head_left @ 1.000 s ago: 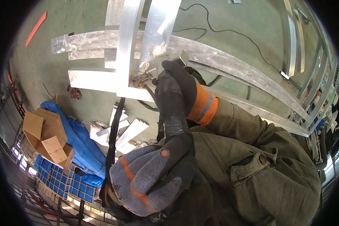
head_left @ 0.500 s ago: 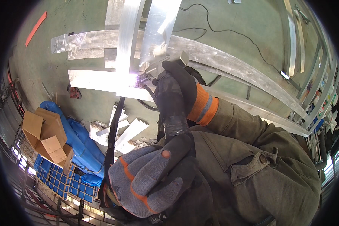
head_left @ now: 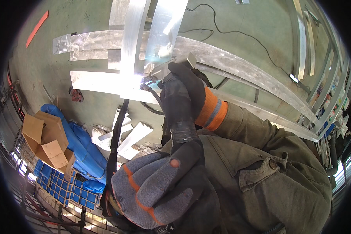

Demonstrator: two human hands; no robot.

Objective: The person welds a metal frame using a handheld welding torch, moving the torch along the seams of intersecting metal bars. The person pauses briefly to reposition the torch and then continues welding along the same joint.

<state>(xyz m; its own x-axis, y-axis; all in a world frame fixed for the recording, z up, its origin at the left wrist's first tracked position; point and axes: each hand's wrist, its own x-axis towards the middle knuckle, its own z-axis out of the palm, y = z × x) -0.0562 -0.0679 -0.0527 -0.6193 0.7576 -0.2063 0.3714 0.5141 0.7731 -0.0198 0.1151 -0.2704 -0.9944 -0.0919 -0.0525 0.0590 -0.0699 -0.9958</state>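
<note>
A dark welding torch (head_left: 183, 132) with a taped handle slants up to a lit metal nozzle (head_left: 147, 81). A white-violet glare burns at its tip, where an upright silvery metal bar (head_left: 132, 43) crosses a flat metal strip (head_left: 91, 81). My right hand (head_left: 199, 95), in a black glove with an orange cuff, is closed round the torch's front part. My left hand (head_left: 150, 187), in a grey glove with orange lines and dark fingers, is closed round the torch's rear end. The glare washes out the spot where the metal pieces meet.
Long curved metal bars (head_left: 241, 58) run to the right. A thin black cable (head_left: 245, 34) lies on the green floor. Metal offcuts (head_left: 134, 136) sit below the strip. At left are an open cardboard box (head_left: 46, 136), blue sheeting (head_left: 80, 148) and a wire cage (head_left: 68, 189).
The glare at the nozzle has shrunk a little and lost some of its violet tint. My left hand has shifted slightly downward; both hands keep their hold on the torch.
</note>
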